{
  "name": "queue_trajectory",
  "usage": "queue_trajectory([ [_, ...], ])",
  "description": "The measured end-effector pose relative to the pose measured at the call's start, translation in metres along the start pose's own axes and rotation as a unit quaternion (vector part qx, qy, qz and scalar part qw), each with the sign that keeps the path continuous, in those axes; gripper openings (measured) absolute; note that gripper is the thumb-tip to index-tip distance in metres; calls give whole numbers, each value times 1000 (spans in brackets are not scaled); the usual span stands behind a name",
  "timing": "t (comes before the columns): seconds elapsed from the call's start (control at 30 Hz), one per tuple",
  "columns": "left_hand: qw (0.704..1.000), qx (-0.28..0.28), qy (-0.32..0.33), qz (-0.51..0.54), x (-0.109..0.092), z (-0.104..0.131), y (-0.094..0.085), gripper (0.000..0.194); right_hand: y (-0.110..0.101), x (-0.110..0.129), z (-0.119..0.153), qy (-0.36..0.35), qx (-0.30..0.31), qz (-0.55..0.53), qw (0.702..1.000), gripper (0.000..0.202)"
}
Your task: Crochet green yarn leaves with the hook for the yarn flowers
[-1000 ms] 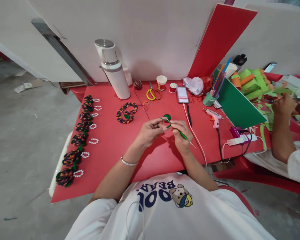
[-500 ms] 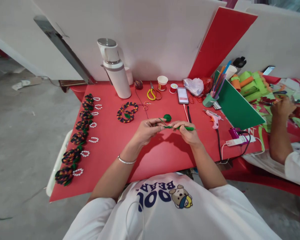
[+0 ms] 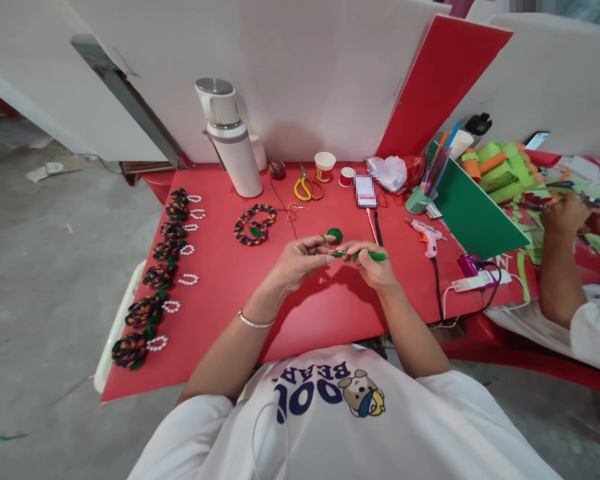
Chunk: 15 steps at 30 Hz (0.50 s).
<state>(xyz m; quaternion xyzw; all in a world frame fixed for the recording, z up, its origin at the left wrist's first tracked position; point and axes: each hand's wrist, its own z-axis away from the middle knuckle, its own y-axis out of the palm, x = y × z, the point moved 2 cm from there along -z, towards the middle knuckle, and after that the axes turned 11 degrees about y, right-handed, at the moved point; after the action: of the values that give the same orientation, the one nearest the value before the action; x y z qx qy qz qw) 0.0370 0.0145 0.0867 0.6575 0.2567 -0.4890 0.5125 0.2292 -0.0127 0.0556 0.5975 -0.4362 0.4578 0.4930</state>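
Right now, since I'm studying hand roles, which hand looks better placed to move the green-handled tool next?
Probably the right hand: it grips the green-handled tool, while the left hand holds green yarn.

Craft workshop: worktable [image 3: 220, 287], glue gun [image 3: 429, 239], scissors [image 3: 307, 180], green yarn [image 3: 335, 235], grey floor [image 3: 45, 267].

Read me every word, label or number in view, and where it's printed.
"BEA", upside down, ending creased: white cloth shirt.
"OO", upside down, neighbouring letters unclear: same shirt.
Too small or blurred: print on white paper cup, red-and-white round spool, pixelated rectangular phone; white lettering beside white plastic power strip.
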Motion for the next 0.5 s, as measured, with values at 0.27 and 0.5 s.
queue_trajectory([
  [0.27,999,5,-21,-32,-4,1,-2,55,-7,-2,1,-8,38,22,999,32],
  [0.5,997,12,-32,-76,-10,-1,-3,48,-16,23,-1,10,120,74,990,29],
])
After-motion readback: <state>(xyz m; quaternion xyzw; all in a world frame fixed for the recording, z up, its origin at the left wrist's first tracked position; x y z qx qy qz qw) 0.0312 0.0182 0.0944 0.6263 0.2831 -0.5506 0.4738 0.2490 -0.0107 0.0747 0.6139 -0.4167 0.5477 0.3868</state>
